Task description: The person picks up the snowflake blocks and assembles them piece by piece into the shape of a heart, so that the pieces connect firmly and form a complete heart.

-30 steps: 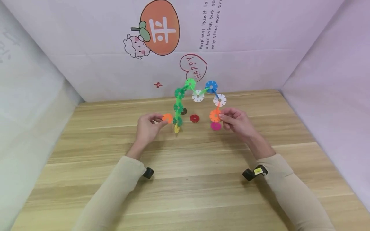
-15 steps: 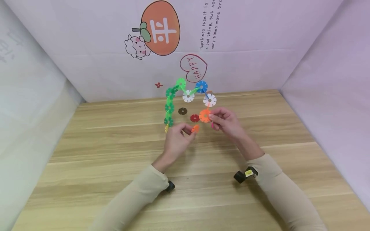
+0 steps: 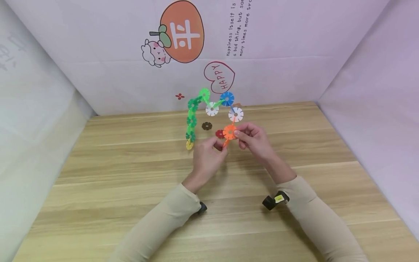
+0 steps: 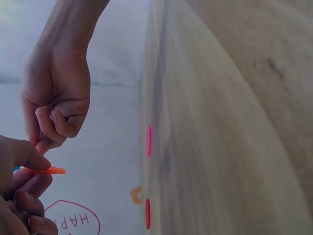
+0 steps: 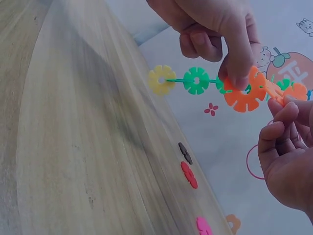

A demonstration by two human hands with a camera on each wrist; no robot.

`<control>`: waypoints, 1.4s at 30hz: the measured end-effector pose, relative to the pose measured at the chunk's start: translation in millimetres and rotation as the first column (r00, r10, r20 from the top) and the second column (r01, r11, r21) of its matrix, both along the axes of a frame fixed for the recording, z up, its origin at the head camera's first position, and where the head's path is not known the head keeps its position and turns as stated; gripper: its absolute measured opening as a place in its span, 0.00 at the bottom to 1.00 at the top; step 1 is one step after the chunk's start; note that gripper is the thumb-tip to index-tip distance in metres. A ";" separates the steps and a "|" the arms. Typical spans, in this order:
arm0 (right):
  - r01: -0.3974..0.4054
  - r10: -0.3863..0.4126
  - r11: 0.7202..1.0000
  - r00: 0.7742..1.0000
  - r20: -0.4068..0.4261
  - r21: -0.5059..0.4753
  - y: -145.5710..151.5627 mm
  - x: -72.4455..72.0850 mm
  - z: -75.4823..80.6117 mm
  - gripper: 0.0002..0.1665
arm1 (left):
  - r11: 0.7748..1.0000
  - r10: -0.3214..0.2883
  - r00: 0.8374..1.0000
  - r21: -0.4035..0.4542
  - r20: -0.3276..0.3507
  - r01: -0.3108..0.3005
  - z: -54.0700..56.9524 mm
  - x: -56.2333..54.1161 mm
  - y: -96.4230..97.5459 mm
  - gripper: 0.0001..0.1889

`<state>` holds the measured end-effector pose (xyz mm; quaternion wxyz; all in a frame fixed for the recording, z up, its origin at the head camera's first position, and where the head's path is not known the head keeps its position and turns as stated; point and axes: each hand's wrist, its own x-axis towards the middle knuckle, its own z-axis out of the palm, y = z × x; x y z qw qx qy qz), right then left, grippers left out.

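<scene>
A bent chain of slotted plastic flower discs hangs raised between the hands and the back wall. It runs from a yellow disc [image 3: 189, 144] through several green ones and a white disc [image 3: 212, 108] to a blue disc [image 3: 227, 98], another white disc [image 3: 236, 114] and an orange end disc [image 3: 230, 131]. My right hand [image 3: 253, 140] pinches that orange end between thumb and fingers. With its fingertips, my left hand [image 3: 208, 156] pinches a loose-end orange disc [image 5: 242, 102], whose edge meets the chain's orange end from below. Fingers partly cover where they join.
On the wooden table [image 3: 131, 174] lie a brown disc [image 3: 207, 126], a red disc [image 3: 219, 134] and a pink disc [image 4: 149, 141], which the right hand hides in the head view. A printed white wall [image 3: 278, 72] stands behind, with side walls left and right.
My left hand has carried its orange disc rightward, from beside the yellow end to the chain's orange end. My right hand and the chain have shifted a little left.
</scene>
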<state>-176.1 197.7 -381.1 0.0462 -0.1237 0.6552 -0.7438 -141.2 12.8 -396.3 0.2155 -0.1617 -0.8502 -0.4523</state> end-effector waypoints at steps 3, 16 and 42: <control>0.008 -0.006 0.999 0.999 -0.050 0.040 -1.6 -0.7 -1.9 0.03 | 0.997 0.017 0.998 -0.073 -0.063 -0.022 1.1 -1.8 0.9 0.04; 0.002 0.000 0.998 0.999 -0.046 0.057 -2.1 -1.3 -2.2 0.03 | 0.973 0.001 0.963 -0.224 -0.271 -0.064 4.3 -2.1 5.5 0.05; 0.012 0.005 0.983 0.996 -0.092 0.185 -4.2 4.7 8.7 0.04 | 0.991 -0.020 0.975 -0.133 -0.223 -0.010 11.4 5.3 4.4 0.07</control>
